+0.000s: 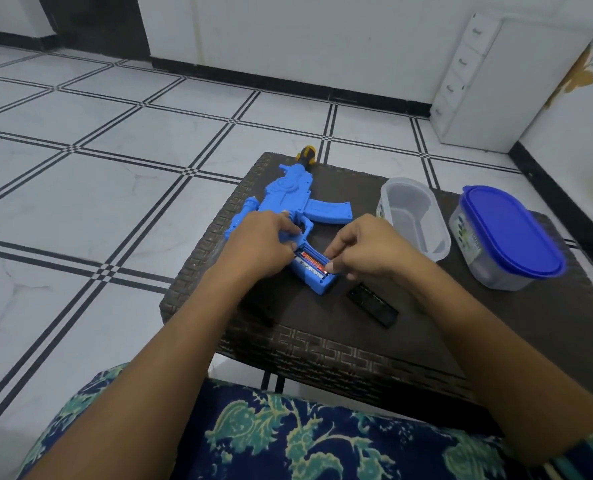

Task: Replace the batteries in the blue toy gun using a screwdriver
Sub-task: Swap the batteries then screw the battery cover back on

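Observation:
The blue toy gun [293, 199] lies flat on a dark woven table [322, 344], with its battery compartment open at the grip end. A red and silver battery [310, 262] lies inside that compartment. My left hand [257, 244] presses down on the gun beside the compartment and grips it. My right hand [360, 249] pinches the battery's near end with fingertips. A dark battery cover [373, 304] lies on the table just right of the grip. A screwdriver's yellow and black handle [307, 154] pokes out behind the gun at the far table edge.
An open clear plastic container [414, 220] stands right of the gun, and a clear container with a blue lid [509, 233] stands further right. A white drawer unit [475, 84] stands against the far wall. My lap in patterned blue cloth [305, 441] is below the table.

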Tool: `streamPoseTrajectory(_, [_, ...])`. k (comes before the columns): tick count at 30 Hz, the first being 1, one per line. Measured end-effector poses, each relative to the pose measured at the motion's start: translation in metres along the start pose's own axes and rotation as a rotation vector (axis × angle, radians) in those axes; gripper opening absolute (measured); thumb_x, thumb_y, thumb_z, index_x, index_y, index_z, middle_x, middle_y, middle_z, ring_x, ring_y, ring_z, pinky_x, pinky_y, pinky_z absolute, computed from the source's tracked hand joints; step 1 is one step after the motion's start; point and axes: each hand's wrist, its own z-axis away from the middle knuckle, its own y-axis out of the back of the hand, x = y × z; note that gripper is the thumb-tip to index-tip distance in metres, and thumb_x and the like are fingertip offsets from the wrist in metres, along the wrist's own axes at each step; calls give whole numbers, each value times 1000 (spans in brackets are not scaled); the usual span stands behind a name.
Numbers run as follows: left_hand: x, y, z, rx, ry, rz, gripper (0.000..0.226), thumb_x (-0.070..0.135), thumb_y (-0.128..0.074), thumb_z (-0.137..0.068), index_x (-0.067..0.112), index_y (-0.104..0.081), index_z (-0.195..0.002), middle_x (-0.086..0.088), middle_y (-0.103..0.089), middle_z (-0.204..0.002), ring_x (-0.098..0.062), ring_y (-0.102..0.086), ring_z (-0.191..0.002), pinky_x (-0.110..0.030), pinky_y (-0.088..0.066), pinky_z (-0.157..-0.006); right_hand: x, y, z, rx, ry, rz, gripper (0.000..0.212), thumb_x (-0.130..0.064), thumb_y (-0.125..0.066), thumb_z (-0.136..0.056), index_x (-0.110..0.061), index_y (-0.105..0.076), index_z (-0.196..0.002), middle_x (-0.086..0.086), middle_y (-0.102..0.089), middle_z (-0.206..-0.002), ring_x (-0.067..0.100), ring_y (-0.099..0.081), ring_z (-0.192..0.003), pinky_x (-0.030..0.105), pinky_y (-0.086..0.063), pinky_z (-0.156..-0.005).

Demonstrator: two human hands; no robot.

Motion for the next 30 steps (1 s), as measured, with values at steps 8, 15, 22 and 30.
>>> streamPoseTrajectory(8, [2,-4,-3,37,25,-38,32,21,-63,-85,24,-67,-117,-2,-56,-136,-23,-50,-126,-43,-41,-104,0,2,11,222,78,171,7,-17,-79,-73,-15,-74,-78,-4,-69,-75,12,-66,-73,28,-56,-66])
streamPoseTrajectory(15, [25,-14,-3,136,25,-144,28,20,-53,-86,28,-67,-109,1,-66,-113,-27,-53,-115,-48,-27,-108,37,57,39,688,-16,338,24,-26,-64,-84,-15,-67,-105,4,-66,-99,23,-59,-93,36,-50,-73])
streamPoseTrajectory(22, [65,-40,-2,153,-202,17,28,13,-53,-86,20,-68,-109,0,-68,-113,-25,-58,-110,-48,-41,-100,102,74,35,588,-361,464,79,-66,-54,-85,-2,-49,-131,22,-48,-140,37,-44,-130,52,-39,-106])
streamPoseTrajectory(30, [100,-70,-6,46,-337,43,34,16,-52,-86,22,-63,-118,3,-61,-126,-17,-53,-118,-43,-48,-97,116,73,50,594,-245,617,35,-20,-62,-89,-6,-55,-120,16,-56,-128,30,-54,-117,40,-50,-83])
